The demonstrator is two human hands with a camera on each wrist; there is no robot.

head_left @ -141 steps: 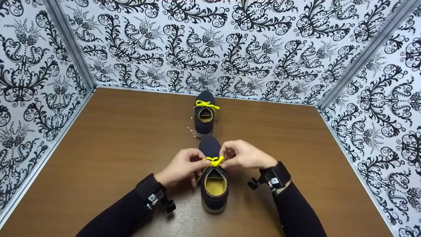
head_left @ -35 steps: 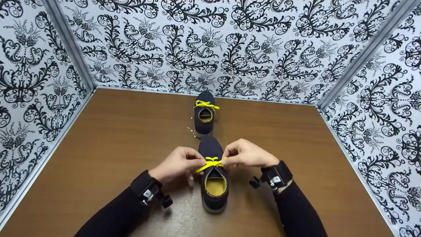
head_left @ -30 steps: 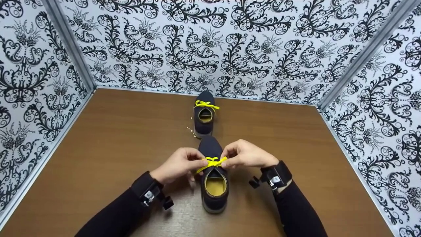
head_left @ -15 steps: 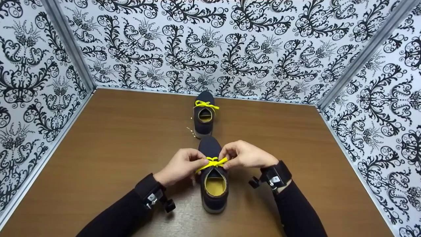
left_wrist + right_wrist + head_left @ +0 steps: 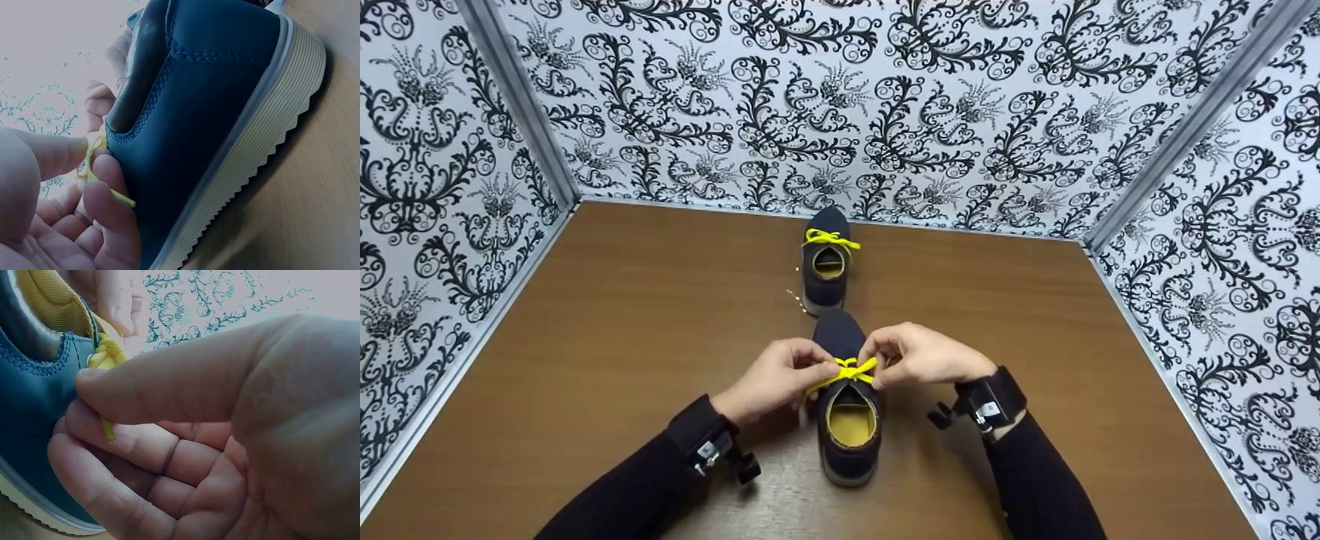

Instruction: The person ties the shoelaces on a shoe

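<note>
A dark shoe [image 5: 849,457] with a yellow lining stands on the table, toe pointing away from me. Across its front is a yellow shoelace [image 5: 853,370] tied in a bow. My left hand [image 5: 780,379] pinches the bow's left side between thumb and fingers; a loose lace end pokes out past the fingers in the left wrist view. From the other side my right hand [image 5: 926,352] pinches the lace at the right, thumb against index finger, with a lace tip [image 5: 108,430] hanging below the thumb. The knot [image 5: 109,351] shows between the two hands in the right wrist view.
Straight ahead, a matching dark shoe [image 5: 826,289] with a tied yellow bow stands behind the first, near the back wall [image 5: 840,97]. Patterned panels enclose the brown table [image 5: 675,285] at the back and sides. Small pale specks [image 5: 795,296] lie left of the far shoe.
From about a second ago, both hands have come slightly inward toward the knot, after holding the lace drawn outward. The right fingers have shifted their hold on the lace. Both shoes stay in place.
</note>
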